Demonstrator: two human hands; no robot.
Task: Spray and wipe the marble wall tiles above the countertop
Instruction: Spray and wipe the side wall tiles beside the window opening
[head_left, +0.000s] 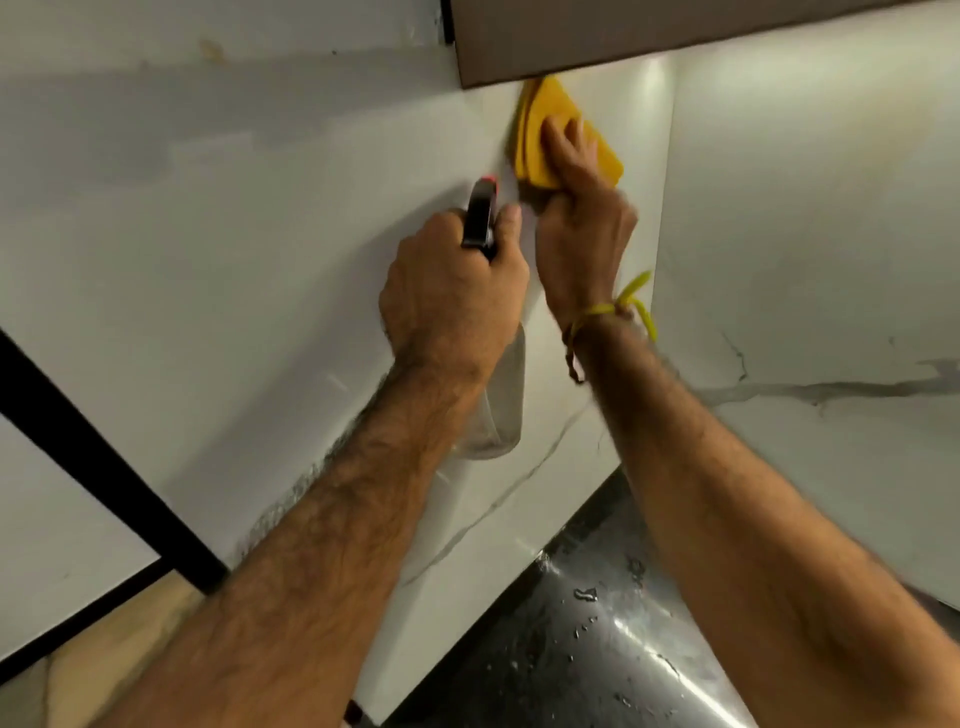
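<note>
Right hand (576, 208) presses yellow cloth (561, 130) flat on tile; left hand (452, 291) grips spray bottle (493, 405).

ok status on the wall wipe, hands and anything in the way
Left hand grips spray bottle, nozzle at wall. Right hand presses yellow cloth on marble tile, just under cabinet. Nothing blocking.

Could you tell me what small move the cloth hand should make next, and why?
Probably drag the yellow cloth downward along the marble tile. The right hand presses it at the tile's top edge, right under the cabinet, so only the area below is left, while the left hand holds the spray bottle ready.
</note>
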